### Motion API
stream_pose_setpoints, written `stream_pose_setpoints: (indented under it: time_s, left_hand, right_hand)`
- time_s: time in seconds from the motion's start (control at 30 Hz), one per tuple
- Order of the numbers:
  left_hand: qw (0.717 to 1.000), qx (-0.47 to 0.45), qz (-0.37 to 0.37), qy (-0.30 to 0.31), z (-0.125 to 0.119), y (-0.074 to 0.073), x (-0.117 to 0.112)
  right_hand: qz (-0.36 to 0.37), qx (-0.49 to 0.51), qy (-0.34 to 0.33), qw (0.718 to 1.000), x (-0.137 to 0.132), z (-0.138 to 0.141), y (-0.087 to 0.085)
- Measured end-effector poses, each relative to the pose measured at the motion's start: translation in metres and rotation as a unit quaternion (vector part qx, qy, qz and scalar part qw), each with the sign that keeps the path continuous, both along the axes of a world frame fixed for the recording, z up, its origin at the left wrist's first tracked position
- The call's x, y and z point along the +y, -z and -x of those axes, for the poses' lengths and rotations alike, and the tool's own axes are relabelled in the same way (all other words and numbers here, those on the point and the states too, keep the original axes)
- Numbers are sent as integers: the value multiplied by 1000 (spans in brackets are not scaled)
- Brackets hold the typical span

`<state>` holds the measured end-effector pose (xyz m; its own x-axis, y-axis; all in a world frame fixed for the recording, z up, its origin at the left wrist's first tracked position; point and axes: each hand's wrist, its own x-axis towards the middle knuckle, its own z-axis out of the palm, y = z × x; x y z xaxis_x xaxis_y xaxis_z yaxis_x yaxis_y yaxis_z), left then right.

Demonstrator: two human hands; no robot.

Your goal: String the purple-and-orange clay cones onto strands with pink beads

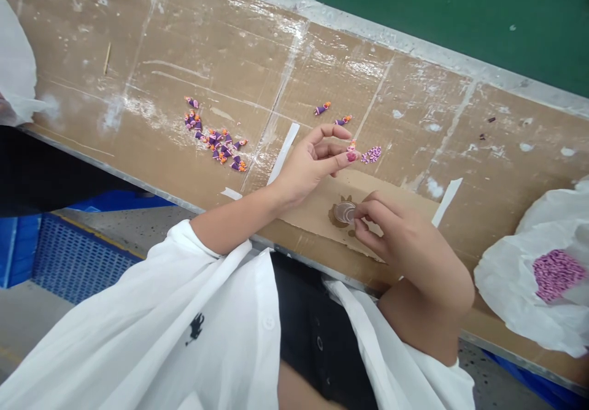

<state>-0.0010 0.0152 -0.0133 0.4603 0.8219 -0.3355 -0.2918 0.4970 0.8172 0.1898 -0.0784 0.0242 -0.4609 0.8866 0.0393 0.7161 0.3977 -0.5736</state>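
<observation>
Between the thumb and fingertips of my left hand [315,158] is a small figurine [352,145] with an orange top; my fingers cover most of it. My right hand [398,223] is closed, its fingertips pinched together at the edge of a small clear round dish [343,212]. Whatever those fingertips hold, if anything, is hidden. The dish sits on a piece of cardboard [304,210] with dark wet stains around it. Just beyond my left fingertips lies a little pile of pink-purple bits [370,154]. Two purple figurines with orange tops, one a figurine [343,120], lie behind my left hand.
A cluster of several similar figurines [223,146] lies to the left on the cardboard-covered table [239,54]. At right, crumpled white paper [506,269] holds a heap of pink-purple bits [558,275]. White tape strips [447,201] flank the cardboard. A thin stick [107,59] lies far left.
</observation>
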Motion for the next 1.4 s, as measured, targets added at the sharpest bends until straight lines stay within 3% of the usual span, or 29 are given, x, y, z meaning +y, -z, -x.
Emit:
stream_pose_setpoints:
  time_s: [0.13, 0.3, 0.43, 0.53, 0.63, 1.13, 1.4]
  left_hand:
    - [999, -14, 34, -12, -1, -3, -1]
    - [994, -79, 75, 14, 0, -6, 0]
    - [983, -132, 101, 78, 1, -8, -1]
    - [965, -170, 127, 155, 1, -7, -5]
    - [946, -200, 142, 211, -1, -5, -8]
    - [941, -204, 142, 229, 1, -6, -8]
    - [947, -180, 141, 227, 2, -9, -9]
  right_hand:
    - [-16, -39, -7, 999, -1, 2, 5]
    - [-35, -6, -5, 999, 3, 1, -5]
    - [-110, 115, 92, 983, 4, 7, -10]
    - [-176, 212, 173, 946, 4, 17, -1]
    - [-213, 230, 214, 925, 4, 26, 10]
    - [-252, 182, 206, 928, 3, 31, 11]
    - [-312, 116, 174, 927, 5, 32, 8]
